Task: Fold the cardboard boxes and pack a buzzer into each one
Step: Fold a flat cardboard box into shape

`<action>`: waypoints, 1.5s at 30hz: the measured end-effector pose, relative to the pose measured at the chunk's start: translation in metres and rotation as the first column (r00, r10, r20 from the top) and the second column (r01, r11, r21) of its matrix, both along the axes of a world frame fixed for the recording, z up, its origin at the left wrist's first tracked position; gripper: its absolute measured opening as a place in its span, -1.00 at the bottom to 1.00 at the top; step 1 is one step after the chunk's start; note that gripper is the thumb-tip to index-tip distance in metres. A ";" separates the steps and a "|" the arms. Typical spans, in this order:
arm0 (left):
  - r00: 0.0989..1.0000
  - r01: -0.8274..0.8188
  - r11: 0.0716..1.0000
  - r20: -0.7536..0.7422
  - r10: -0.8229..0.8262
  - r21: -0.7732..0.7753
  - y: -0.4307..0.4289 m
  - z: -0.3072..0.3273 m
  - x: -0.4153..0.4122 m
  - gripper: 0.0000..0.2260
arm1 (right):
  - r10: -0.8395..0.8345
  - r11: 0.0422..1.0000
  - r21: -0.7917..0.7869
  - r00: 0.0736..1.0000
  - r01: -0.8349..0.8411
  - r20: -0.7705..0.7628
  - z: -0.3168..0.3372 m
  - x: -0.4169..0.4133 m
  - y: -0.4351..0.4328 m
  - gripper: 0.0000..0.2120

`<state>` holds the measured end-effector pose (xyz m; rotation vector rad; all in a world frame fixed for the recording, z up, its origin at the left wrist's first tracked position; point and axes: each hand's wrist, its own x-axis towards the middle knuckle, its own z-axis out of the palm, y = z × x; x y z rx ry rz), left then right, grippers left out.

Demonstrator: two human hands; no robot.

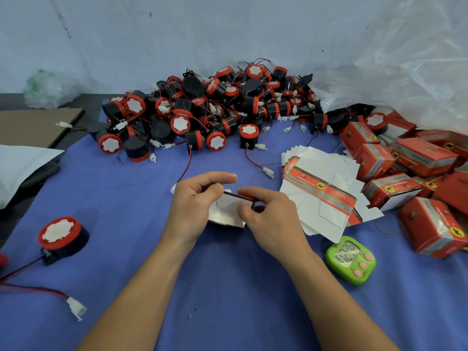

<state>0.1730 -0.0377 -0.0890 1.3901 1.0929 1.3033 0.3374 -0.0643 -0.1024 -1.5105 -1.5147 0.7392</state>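
Two bare forearms at the near edge, converging on the work. Left of the timer and slightly beyond it: flat box, white inner face up, long axis running side to side between the hands. Left end wrapped by the curled fingers of the left hand; right end pinched by the right hand, the one nearer the timer. Likely step: opening it into a sleeve. Nearest buzzer far left of the timer, on the left hand's side. Stack of flat boxes just beyond the timer; buzzer heap farther back.
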 end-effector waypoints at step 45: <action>0.638 -0.110 0.643 -0.442 0.631 0.758 -0.017 0.000 0.012 -0.63 | -0.172 0.954 0.300 0.841 0.012 0.513 -0.001 -0.010 -0.005 -0.67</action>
